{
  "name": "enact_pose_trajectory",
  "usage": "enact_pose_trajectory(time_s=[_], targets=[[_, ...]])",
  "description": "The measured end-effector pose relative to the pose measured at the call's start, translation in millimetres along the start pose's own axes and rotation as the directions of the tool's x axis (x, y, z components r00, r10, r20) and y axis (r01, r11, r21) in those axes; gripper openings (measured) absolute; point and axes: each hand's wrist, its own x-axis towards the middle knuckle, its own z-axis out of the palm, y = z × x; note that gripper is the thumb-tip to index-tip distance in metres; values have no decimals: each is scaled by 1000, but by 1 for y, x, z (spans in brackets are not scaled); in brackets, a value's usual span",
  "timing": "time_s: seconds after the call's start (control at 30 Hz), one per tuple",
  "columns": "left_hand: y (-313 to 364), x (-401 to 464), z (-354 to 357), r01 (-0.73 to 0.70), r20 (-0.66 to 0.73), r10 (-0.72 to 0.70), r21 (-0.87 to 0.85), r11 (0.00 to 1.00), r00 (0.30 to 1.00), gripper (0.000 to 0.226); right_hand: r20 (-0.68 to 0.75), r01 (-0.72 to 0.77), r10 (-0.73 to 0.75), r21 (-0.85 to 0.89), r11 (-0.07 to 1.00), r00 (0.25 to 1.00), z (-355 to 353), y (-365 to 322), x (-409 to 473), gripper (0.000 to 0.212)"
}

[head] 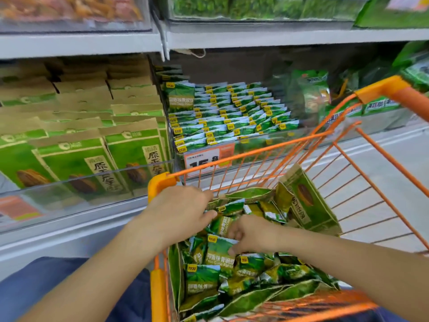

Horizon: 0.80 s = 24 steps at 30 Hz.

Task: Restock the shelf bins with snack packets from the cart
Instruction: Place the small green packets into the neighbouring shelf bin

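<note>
A view looking down at two bare forearms reaching into an orange wire cart (255, 156) parked against a shop shelf. The cart holds a loose heap of small green snack packets (202, 278), with a larger green and tan bag (304, 201) leaning against its far right side. The left hand (183, 211) rests near the cart's front left corner, fingers curled down over the pile and touching the packets; whether it actually grips one cannot be told. The right hand (250, 233), just beside it, has its fingers bent around the top edge of one green packet (218, 251) lying on the heap. Beyond the cart, a clear-fronted shelf bin (232, 112) is packed with neat rows of the same small green packets, and an orange price tag (209, 159) sits on its front edge. To the left, another bin (69, 189) holds upright rows of tall green and tan bags.
</note>
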Motion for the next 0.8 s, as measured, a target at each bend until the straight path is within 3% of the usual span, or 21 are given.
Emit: enact_pose_trajectory(time_s=[0.07, 0.13, 0.2, 0.3, 0.37, 0.53, 0.63, 0.73, 0.8], targets=[[1, 0, -2, -5, -21, 3, -66, 998, 1000, 42, -28, 62, -61, 65, 996, 998, -13, -6, -5, 21], [-1, 0, -6, 0, -80, -23, -273, 962, 997, 36, -102, 118, -104, 138, 983, 989, -33, -12, -14, 6], [-4, 0, -11, 3, -149, -98, -533, 846, 984, 28, -175, 169, -112, 353, 920, 978, -52, -21, -28, 13], [-6, 1, -16, -34, -183, -202, -816, 577, 962, 12, -221, 221, -98, 644, 733, 970, -72, -33, -49, 14], [-7, -1, -20, -52, -146, -203, -911, 408, 968, 9, -255, 250, -94, 698, 671, 962, -76, -41, -58, 12], [-11, -5, -30, -49, -115, -241, -964, 263, 964, 29, -486, 423, -93, 632, 650, 869, -80, -57, -58, 10], [-12, -6, -45, 5, -71, -221, -945, 326, 973, 36, -594, 547, -167, 545, 636, 787, -79, -57, -54, 4], [-13, -1, -64, 74, -15, -135, -775, 627, 991, 30, -612, 569, -180, 530, 629, 770, -73, -50, -49, 5], [-15, 8, -75, 90, -79, -159, -551, 830, 984, 25, -631, 545, -120, 539, 642, 766, -72, -42, -46, 11]])
